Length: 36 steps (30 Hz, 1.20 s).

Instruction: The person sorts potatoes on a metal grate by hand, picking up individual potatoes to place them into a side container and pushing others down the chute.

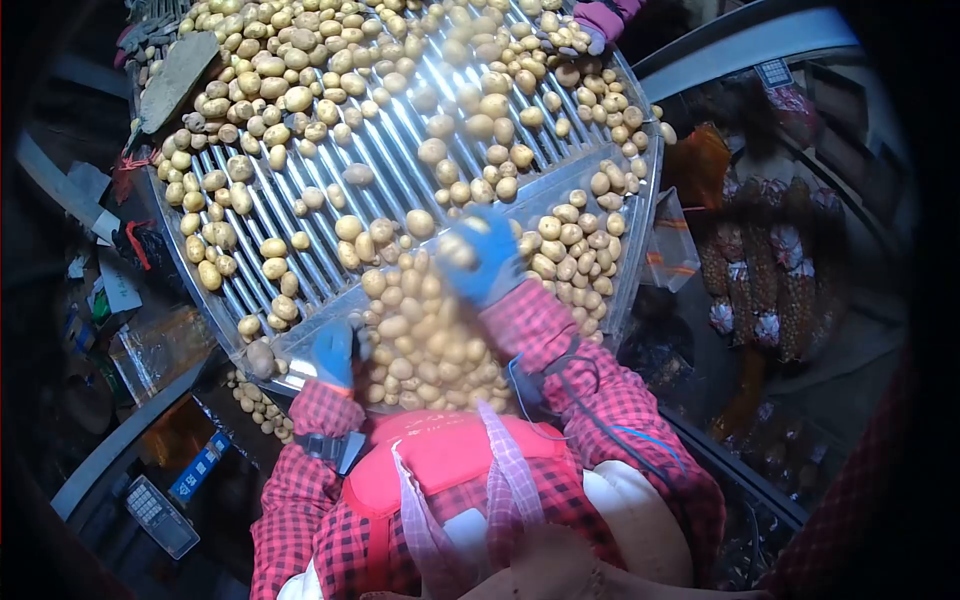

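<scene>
Resting my left hand (332, 352) flat on the tray rim (300, 362), my blurred right hand (480, 255), grip unclear, could knock potatoes (425, 335) beneath it overboard.

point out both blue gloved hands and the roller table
left hand (333, 352), head view, back of the glove
right hand (480, 258), head view, back of the glove
roller table (385, 150), head view, bare metal rollers

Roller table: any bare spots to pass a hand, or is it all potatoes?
Bare rollers show mid-table between the left potato band and the centre stream. Crowded: the near chute pile between left hand and right hand.
</scene>
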Each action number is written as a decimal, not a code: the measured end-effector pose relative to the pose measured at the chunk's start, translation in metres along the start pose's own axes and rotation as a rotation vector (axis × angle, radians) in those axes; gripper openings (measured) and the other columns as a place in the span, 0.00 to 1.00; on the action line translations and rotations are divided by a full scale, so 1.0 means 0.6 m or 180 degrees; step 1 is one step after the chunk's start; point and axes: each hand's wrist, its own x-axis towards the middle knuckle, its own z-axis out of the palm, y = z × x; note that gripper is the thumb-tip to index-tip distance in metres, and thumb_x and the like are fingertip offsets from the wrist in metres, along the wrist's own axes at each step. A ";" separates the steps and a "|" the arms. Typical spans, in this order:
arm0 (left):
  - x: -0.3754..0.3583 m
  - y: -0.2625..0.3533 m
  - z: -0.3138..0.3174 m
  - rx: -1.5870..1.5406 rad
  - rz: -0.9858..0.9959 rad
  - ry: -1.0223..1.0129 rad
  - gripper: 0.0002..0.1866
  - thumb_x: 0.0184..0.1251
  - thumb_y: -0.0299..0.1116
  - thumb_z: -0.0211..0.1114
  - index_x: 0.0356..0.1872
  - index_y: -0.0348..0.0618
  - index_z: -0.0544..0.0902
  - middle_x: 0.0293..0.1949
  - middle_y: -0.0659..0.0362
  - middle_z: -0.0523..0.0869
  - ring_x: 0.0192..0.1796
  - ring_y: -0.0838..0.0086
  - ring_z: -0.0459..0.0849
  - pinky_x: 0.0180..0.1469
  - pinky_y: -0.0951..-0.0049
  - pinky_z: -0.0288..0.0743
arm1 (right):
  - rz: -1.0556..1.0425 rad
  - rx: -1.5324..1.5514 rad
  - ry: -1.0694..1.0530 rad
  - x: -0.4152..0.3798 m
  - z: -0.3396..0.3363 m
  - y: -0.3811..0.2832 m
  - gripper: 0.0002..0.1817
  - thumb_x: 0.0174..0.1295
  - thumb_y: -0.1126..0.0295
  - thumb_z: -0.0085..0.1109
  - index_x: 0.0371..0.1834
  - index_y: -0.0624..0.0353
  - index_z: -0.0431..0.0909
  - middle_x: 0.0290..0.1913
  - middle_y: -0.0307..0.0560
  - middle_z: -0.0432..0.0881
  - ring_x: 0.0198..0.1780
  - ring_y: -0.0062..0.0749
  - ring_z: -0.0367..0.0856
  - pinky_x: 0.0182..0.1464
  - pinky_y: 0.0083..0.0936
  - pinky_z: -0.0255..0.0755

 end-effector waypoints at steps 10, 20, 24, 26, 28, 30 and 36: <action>-0.030 0.044 0.026 -0.1613 -0.0234 -0.0685 0.27 0.80 0.51 0.52 0.70 0.44 0.71 0.72 0.44 0.72 0.63 0.52 0.82 0.50 0.51 0.84 | 0.0238 -0.1414 -0.0126 0.239 -0.006 0.133 0.35 0.53 0.53 0.77 0.63 0.55 0.79 0.61 0.54 0.80 0.66 0.47 0.76 0.68 0.38 0.72; -0.066 0.014 0.020 -0.1618 -0.0930 -0.0829 0.23 0.76 0.32 0.62 0.68 0.36 0.73 0.65 0.46 0.77 0.68 0.55 0.80 0.58 0.57 0.86 | 0.1167 -0.2518 -0.0895 0.293 0.028 0.187 0.36 0.56 0.37 0.67 0.62 0.48 0.80 0.70 0.52 0.72 0.68 0.53 0.72 0.67 0.46 0.72; -0.056 0.046 0.043 -0.1730 -0.1050 -0.0886 0.26 0.73 0.42 0.66 0.63 0.34 0.77 0.57 0.48 0.82 0.59 0.58 0.85 0.51 0.63 0.88 | 0.1171 -0.2446 -0.0558 0.230 0.022 0.213 0.32 0.57 0.39 0.67 0.59 0.45 0.82 0.68 0.49 0.75 0.67 0.54 0.73 0.68 0.46 0.71; -0.053 0.051 0.050 -0.1433 -0.1055 -0.1051 0.26 0.72 0.42 0.67 0.63 0.34 0.78 0.55 0.49 0.82 0.55 0.61 0.86 0.48 0.67 0.87 | 0.1256 -0.2586 -0.1253 0.223 -0.004 0.180 0.32 0.64 0.42 0.60 0.68 0.43 0.78 0.69 0.49 0.73 0.67 0.51 0.74 0.69 0.44 0.69; -0.056 0.057 0.055 -0.1160 -0.1106 -0.1116 0.25 0.72 0.41 0.67 0.62 0.34 0.78 0.54 0.50 0.83 0.53 0.64 0.86 0.46 0.70 0.87 | 0.1172 -0.2674 -0.1295 0.198 -0.010 0.174 0.31 0.62 0.42 0.62 0.62 0.51 0.81 0.66 0.51 0.76 0.65 0.48 0.76 0.69 0.41 0.69; -0.064 0.059 0.065 -0.0963 -0.1205 -0.1045 0.24 0.72 0.41 0.66 0.62 0.35 0.79 0.53 0.51 0.83 0.52 0.66 0.86 0.45 0.72 0.86 | 0.0782 -0.2510 -0.1309 0.165 -0.030 0.150 0.29 0.61 0.43 0.64 0.56 0.53 0.84 0.61 0.53 0.79 0.62 0.46 0.78 0.67 0.41 0.71; -0.067 0.016 0.089 -0.1080 -0.1244 -0.1426 0.32 0.81 0.55 0.52 0.75 0.46 0.66 0.68 0.54 0.78 0.66 0.63 0.79 0.56 0.58 0.84 | -0.0370 -0.0466 0.0043 -0.058 0.018 0.016 0.21 0.47 0.54 0.77 0.39 0.55 0.85 0.44 0.55 0.82 0.52 0.55 0.81 0.57 0.48 0.75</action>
